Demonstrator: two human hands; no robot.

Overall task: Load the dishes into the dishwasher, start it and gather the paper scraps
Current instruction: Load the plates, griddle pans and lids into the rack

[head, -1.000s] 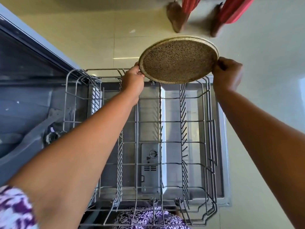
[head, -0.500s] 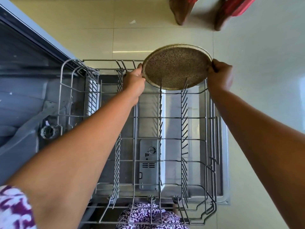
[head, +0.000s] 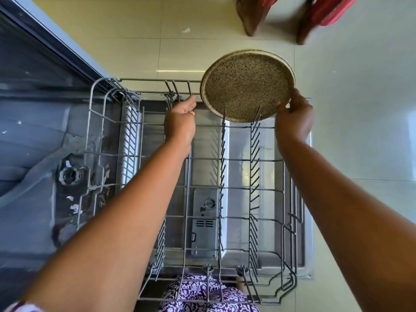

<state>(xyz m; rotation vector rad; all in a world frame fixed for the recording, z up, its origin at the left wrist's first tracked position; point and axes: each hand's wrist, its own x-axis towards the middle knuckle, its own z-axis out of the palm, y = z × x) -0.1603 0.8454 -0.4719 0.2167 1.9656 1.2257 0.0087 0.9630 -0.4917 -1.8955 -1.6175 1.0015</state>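
At the far end of the rack (head: 279,159): plate (head: 247,86) stands on edge, lower rim among the tines.
Right hand (head: 295,118): grips the plate's right rim, thumb on its face.
Left hand (head: 181,118): just beside the left rim, loosely curled, holding nothing.
Floor (head: 360,109): paper scrap (head: 186,30) beyond the rack.

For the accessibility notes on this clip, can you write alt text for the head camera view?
A person's right hand grips the right edge of a speckled brown plate, tilted on edge among the tines at the far end of a pulled-out dishwasher rack. The left hand hovers beside the plate's left edge, holding nothing.
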